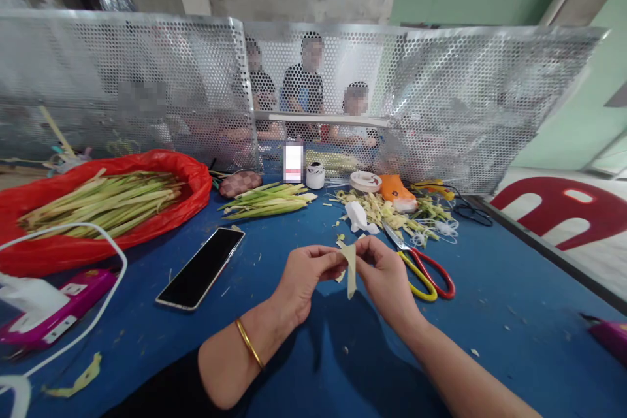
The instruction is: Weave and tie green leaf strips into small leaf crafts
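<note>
Between my two hands, just above the blue table, is a short pale-green strip of leaf (351, 271), one end hanging down. My left hand (306, 277), with a gold bangle at the wrist, pinches it from the left. From the other side my right hand (386, 274) grips the strip with thumb and fingers. Close beyond the right hand lie scissors (426, 274) with one red and one yellow handle. A crumpled white tissue (360, 217) rests past the fingertips. Farther off is a bundle of long green leaves (269, 201).
At left, a red plastic bag (196, 173) holds many leaf strips, near a purple power strip (81, 304) with a white cable. A phone (202, 269) lies left of my hands. Leaf scraps, a tape roll (365, 181) and an orange packet (396, 191) sit before a perforated metal screen (441, 91); people are behind it.
</note>
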A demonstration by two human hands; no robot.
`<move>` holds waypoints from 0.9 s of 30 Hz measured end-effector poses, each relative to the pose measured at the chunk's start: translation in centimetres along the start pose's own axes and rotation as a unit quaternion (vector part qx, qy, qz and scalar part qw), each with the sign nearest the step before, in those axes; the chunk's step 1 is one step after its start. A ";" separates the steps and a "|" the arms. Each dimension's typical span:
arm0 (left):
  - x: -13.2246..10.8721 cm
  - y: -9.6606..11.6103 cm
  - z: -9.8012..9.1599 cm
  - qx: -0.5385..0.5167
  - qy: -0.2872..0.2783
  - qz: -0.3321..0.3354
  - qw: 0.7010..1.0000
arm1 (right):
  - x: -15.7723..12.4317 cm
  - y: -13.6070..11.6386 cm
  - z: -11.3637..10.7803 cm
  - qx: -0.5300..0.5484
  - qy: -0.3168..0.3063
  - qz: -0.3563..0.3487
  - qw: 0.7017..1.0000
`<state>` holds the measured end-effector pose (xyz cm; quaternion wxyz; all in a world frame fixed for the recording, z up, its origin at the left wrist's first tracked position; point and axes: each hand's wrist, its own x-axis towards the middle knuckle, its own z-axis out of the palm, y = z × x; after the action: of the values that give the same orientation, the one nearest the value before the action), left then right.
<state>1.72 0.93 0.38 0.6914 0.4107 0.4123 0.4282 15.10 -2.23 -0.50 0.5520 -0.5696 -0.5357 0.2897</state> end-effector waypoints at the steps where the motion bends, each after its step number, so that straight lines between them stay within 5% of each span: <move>1: 0.0 0.0 0.0 0.010 -0.001 0.003 1.000 | 0.0 0.0 0.0 0.002 0.001 0.000 1.000; 8: 0.1 0.1 -0.2 0.014 0.008 -0.034 0.999 | 0.3 0.6 0.0 0.006 -0.021 -0.042 0.999; 19: 0.1 0.2 -0.5 -0.013 0.008 -0.077 0.997 | -0.1 0.7 -0.2 -0.146 -0.033 -0.219 0.964; 27: 0.1 0.2 -0.3 -0.033 0.015 -0.066 0.997 | 0.0 0.6 -0.1 -0.088 -0.019 -0.184 0.979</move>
<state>1.36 1.13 0.45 0.7251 0.3525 0.4347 0.4013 15.33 -2.17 -1.06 0.5336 -0.5019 -0.6650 0.1451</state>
